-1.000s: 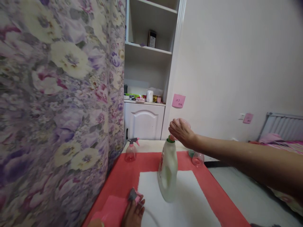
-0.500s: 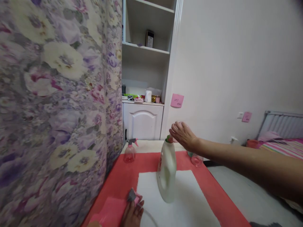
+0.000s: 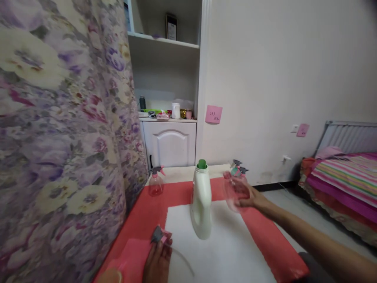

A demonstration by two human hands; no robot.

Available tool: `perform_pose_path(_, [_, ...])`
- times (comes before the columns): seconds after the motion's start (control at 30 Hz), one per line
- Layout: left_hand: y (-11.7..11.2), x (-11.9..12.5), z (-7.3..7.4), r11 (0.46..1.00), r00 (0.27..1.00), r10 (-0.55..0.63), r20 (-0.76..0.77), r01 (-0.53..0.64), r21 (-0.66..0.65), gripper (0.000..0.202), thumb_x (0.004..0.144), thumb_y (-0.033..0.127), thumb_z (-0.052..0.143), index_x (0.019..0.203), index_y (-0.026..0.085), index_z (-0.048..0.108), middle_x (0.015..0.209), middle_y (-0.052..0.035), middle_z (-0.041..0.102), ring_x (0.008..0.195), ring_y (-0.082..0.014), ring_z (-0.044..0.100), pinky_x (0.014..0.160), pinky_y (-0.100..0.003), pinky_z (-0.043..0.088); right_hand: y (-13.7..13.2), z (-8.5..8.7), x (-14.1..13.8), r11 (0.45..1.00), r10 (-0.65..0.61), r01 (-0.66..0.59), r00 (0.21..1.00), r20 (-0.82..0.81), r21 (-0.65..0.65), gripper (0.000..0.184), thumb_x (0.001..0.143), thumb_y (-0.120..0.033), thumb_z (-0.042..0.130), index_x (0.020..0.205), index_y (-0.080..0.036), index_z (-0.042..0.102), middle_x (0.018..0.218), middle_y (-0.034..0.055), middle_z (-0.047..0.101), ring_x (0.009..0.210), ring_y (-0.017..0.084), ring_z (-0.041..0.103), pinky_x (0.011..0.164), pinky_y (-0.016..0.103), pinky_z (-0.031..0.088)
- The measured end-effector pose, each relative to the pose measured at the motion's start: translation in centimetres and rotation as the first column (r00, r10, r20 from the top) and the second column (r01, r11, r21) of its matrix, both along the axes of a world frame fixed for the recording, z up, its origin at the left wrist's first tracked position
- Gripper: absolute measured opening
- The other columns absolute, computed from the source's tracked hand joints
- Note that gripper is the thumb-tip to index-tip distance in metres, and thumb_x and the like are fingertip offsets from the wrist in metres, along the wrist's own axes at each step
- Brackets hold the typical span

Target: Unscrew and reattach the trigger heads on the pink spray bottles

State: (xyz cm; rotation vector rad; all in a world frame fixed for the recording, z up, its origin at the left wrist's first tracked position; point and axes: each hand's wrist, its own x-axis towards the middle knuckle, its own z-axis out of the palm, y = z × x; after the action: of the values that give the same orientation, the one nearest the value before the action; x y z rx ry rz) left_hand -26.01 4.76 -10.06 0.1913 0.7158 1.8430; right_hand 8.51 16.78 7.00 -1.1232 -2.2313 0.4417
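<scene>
A white detergent bottle [image 3: 201, 204] with a green neck stands upright on a white sheet [image 3: 224, 251] that covers a red tabletop [image 3: 265, 239]. My right hand [image 3: 250, 198] grips a clear pink spray bottle [image 3: 234, 188] just right of the white bottle, lifted off the table. At the near edge my left hand [image 3: 157, 261] pinches a small grey and pink spray head [image 3: 159, 235] with a thin tube trailing right. It rests over a pink cloth [image 3: 134, 255]. A second pink spray bottle [image 3: 155, 182] stands at the far left of the table.
A floral curtain [image 3: 64, 129] hangs close along the left side of the table. Behind are a white cabinet [image 3: 169, 143] with small items on top, open shelves, and a wall with pink notes [image 3: 213, 114]. A bed with striped bedding [image 3: 341, 177] lies at the right.
My right hand left the top of the white bottle, moved right and down, and now holds the pink spray bottle that stood behind it. The view has shifted rightwards. My left hand stays put.
</scene>
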Motion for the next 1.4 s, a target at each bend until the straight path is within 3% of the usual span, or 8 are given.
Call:
perform_pose_path(0.1, [-0.6,0.6,1.4,0.998,0.997,0.055,-0.048,-0.057,-0.036,0.038,0.077,0.015,0.071,0.113,0.024,0.069,0.105,-0.0032,0.077,0.090,-0.0192,0.073,0.077,-0.023,0.059,-2.5,-6.3,1.2,0.892,-0.037,-0.190,0.874,-0.484,-0.411,0.078,0.068,-0.036,0.074,0.140,-0.031,0.043,0.134,0.0138,0.059,0.119,0.032,0.059,0.089,0.051,0.053])
perform_pose_path(0.23, [-2.6,1.5,3.7,0.981,0.970,0.170,-0.172,-0.184,-0.069,0.038,0.074,0.014,0.074,0.111,0.026,0.071,0.111,-0.0016,0.076,0.110,-0.0229,0.067,0.082,-0.020,0.058,-5.3,-12.0,0.7,0.779,-0.086,-0.318,0.800,-0.594,-0.540,0.090,0.049,-0.033,0.084,0.133,-0.031,0.051,0.137,0.0093,0.055,0.128,0.035,0.051,0.102,0.052,0.044])
perform_pose_path(0.4, [-3.5,3.9,9.1,0.967,0.954,0.246,-0.173,-0.254,-0.020,0.027,0.082,0.021,0.066,0.108,0.026,0.073,0.097,-0.0002,0.078,0.096,-0.0203,0.071,0.077,-0.024,0.060,-7.0,-14.0,-1.3,0.796,0.016,-0.376,0.798,-0.603,-0.475,0.096,0.049,-0.009,0.076,0.137,-0.032,0.044,0.142,0.0059,0.050,0.137,0.029,0.042,0.114,0.043,0.032])
perform_pose_path(0.57, [-2.9,8.4,16.3,0.918,0.881,0.393,-0.263,-0.361,0.164,0.042,0.077,0.018,0.072,0.118,0.025,0.068,0.103,-0.0001,0.075,0.088,-0.0156,0.070,0.079,-0.021,0.057,-7.6,-15.0,-2.4,0.823,0.029,-0.376,0.776,-0.630,-0.426,0.097,0.047,-0.008,0.073,0.137,-0.030,0.043,0.140,0.0073,0.049,0.135,0.030,0.044,0.115,0.043,0.032])
perform_pose_path(0.67, [-2.8,11.2,18.5,0.907,0.851,0.416,-0.320,-0.365,0.209,0.049,0.070,0.023,0.080,0.117,0.025,0.068,0.101,-0.0004,0.074,0.083,-0.0147,0.070,0.076,-0.020,0.057,-7.7,-15.8,-2.5,0.845,0.015,-0.338,0.790,-0.613,-0.414,0.097,0.045,-0.008,0.071,0.136,-0.030,0.044,0.139,0.0079,0.049,0.134,0.033,0.044,0.115,0.046,0.031])
perform_pose_path(0.9, [-2.4,14.9,17.4,0.951,0.713,0.304,-0.631,-0.262,0.163,0.040,0.069,0.032,0.083,0.104,0.017,0.071,0.101,-0.0074,0.073,0.085,-0.0210,0.066,0.076,-0.028,0.054,-7.3,-17.1,-2.0,0.857,0.009,-0.317,0.798,-0.603,-0.406,0.099,0.046,-0.011,0.072,0.138,-0.026,0.042,0.140,0.0110,0.047,0.136,0.035,0.042,0.117,0.047,0.029])
perform_pose_path(1.27, [-1.5,18.3,15.1,0.998,0.596,0.027,-0.802,-0.059,-0.010,0.037,0.068,0.034,0.083,0.100,0.019,0.073,0.101,-0.0082,0.074,0.086,-0.0248,0.067,0.081,-0.032,0.054,-7.2,-18.3,-0.8,0.881,0.034,-0.328,0.764,-0.644,-0.342,0.099,0.051,-0.010,0.075,0.139,-0.033,0.038,0.141,0.0072,0.047,0.134,0.033,0.045,0.115,0.045,0.034])
perform_pose_path(1.4, [-1.3,19.2,13.5,0.994,0.553,-0.109,-0.826,0.047,-0.100,0.037,0.070,0.036,0.081,0.102,0.019,0.072,0.112,-0.0109,0.073,0.105,-0.0304,0.066,0.092,-0.035,0.051,-7.3,-18.5,-0.5,0.893,0.033,-0.324,0.740,-0.672,-0.312,0.099,0.050,-0.010,0.076,0.139,-0.032,0.038,0.139,0.0086,0.049,0.132,0.033,0.047,0.113,0.045,0.036])
